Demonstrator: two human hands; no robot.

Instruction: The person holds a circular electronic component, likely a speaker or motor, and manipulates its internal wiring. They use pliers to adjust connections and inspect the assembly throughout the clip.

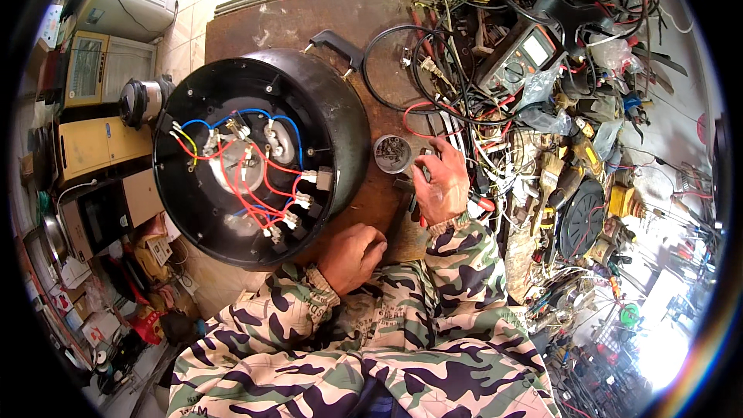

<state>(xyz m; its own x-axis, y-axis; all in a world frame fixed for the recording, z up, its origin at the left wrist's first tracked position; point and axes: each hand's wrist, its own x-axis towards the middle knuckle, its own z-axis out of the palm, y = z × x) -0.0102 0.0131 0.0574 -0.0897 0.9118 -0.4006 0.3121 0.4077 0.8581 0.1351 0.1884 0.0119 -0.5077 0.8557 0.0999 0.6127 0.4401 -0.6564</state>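
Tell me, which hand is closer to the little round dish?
The right hand, just beside the round dish; the left hand is curled farther off, near the black drum.

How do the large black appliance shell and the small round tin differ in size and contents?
The black shell is far larger than the small tin. The shell contains coloured wires; the tin contains small dark pieces. Both are round and open toward the camera.
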